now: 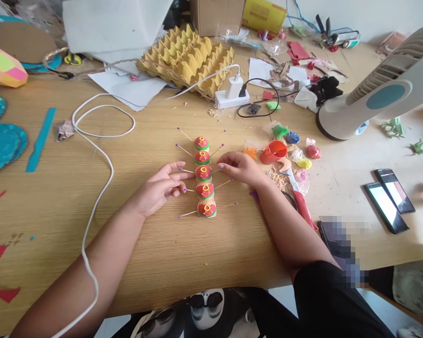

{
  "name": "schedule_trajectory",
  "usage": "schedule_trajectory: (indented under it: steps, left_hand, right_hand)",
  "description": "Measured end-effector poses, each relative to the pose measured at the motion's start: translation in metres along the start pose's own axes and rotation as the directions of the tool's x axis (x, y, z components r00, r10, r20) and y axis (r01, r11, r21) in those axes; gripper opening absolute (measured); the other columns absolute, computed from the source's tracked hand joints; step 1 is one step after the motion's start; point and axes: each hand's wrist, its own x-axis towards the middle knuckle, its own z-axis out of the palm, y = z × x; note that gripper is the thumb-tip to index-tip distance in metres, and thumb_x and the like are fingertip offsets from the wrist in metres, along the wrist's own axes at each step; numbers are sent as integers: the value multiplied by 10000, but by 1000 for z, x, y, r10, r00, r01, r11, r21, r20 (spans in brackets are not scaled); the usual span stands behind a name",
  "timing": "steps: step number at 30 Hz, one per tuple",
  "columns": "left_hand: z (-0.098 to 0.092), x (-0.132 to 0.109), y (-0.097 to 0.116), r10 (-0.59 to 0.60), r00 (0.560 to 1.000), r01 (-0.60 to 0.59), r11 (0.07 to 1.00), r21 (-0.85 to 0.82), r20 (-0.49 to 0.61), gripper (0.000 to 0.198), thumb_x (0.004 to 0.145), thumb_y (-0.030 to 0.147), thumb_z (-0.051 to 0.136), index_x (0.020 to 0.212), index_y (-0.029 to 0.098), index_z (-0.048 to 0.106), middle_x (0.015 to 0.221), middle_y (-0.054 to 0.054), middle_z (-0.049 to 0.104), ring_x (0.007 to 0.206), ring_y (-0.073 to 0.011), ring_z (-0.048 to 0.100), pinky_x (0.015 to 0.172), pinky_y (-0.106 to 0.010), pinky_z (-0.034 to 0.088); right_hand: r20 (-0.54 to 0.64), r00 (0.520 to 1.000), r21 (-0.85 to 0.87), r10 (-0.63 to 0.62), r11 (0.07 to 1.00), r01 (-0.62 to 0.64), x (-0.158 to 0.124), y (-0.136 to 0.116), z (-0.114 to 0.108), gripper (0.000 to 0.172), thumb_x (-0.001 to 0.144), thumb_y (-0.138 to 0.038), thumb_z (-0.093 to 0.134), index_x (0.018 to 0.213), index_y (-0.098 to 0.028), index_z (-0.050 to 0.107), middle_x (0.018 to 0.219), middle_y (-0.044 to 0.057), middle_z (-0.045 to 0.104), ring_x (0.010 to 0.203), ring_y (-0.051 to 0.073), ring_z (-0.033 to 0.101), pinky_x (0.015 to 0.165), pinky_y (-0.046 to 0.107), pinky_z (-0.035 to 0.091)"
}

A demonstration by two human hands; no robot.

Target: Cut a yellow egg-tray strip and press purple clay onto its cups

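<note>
A row of egg-carton cups (203, 177) stands on the table before me, topped with red, green and yellow clay. Thin sticks (224, 184) with purple tips jut from both its sides. My right hand (240, 168) is closed in a pinch at the right of the middle cup, on a thin stick whose tip is hidden by the fingers. On the other side, my left hand (162, 190) has its fingers apart among the left sticks. Its fingertips reach close to the middle cup; whether they touch it I cannot tell.
Right of the row lie a red cup (273, 152), clay bags (313, 149), a red-handled knife (304, 206) and phones (384, 206). A white fan (370, 94) stands behind. A white cable (109, 162) runs over the left side to a power strip (229, 99) near yellow egg trays (186, 58).
</note>
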Motion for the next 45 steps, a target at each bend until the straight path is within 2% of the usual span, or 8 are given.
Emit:
schedule_trajectory:
  steps: [5, 11, 16, 21, 24, 28, 38, 45]
  left_hand:
    - [-1, 0, -1, 1, 1000, -1, 1000, -4, -8, 594, 762, 168, 680, 1329, 212, 505, 1226, -145, 701, 724, -111, 601, 582, -223, 403]
    - [-1, 1, -2, 3, 1000, -4, 1000, -8, -10, 572, 764, 175, 673, 1312, 211, 513, 1212, -144, 706, 710, -114, 592, 574, -234, 400]
    - [-2, 2, -3, 2, 1000, -2, 1000, -11, -7, 578, 757, 167, 677, 1309, 210, 511, 1212, -139, 710, 716, -111, 593, 588, -232, 410]
    - [-2, 2, -3, 4, 1000, -4, 1000, -11, 1, 583, 758, 177, 684, 1312, 206, 503, 1206, -140, 719, 715, -114, 597, 588, -235, 404]
    - [-1, 2, -3, 16, 1000, -16, 1000, -18, 15, 587, 744, 165, 681, 1303, 208, 505, 1180, -133, 732, 702, -114, 594, 586, -236, 397]
    - [1, 3, -3, 26, 999, -25, 999, -21, 22, 563, 728, 148, 676, 1268, 199, 525, 1166, -133, 737, 691, -108, 589, 574, -227, 384]
    - [0, 6, -4, 50, 998, -48, 996, -68, 27, 578, 698, 111, 672, 1247, 185, 508, 1111, -138, 750, 652, -112, 607, 553, -233, 387]
    - [5, 3, 1, 37, 999, -40, 995, -87, -38, 596, 703, 121, 682, 1264, 174, 484, 1084, -157, 751, 773, -184, 721, 557, -224, 445]
  right_hand:
    - [-202, 979, 133, 6, 991, 21, 3, 2, 0, 582, 903, -718, 489, 897, -168, 679, 831, 45, 689, 693, 133, 556, 669, 261, 463]
    - [-438, 898, 209, 38, 976, 60, 6, 6, -2, 567, 929, -705, 453, 854, -189, 676, 808, 39, 697, 662, 124, 544, 670, 262, 478]
    - [-512, 859, 157, 17, 985, 74, 6, 7, -2, 509, 953, -648, 466, 879, -195, 687, 835, 35, 709, 699, 124, 576, 703, 267, 497]
    - [-639, 759, -17, -121, 990, 143, -1, -10, -10, 355, 977, -516, 514, 954, -204, 681, 933, 51, 725, 806, 148, 632, 764, 304, 518]
    - [-630, 738, -198, -243, 969, 150, -11, -30, -17, 229, 965, -403, 560, 975, -214, 687, 960, 51, 718, 833, 161, 637, 776, 326, 520]
    - [-563, 766, -315, -309, 938, 147, -23, -53, -25, 159, 933, -298, 581, 1002, -217, 699, 973, 43, 709, 819, 159, 626, 779, 337, 523]
    - [-495, 847, -318, -194, 947, 31, -41, -63, -35, 126, 890, -238, 602, 937, -224, 718, 950, 49, 693, 810, 179, 620, 735, 346, 515]
    - [-485, 816, -508, -314, 861, 29, -107, -60, -14, 105, 926, -272, 603, 954, -245, 701, 1027, 71, 703, 966, 245, 655, 871, 429, 520]
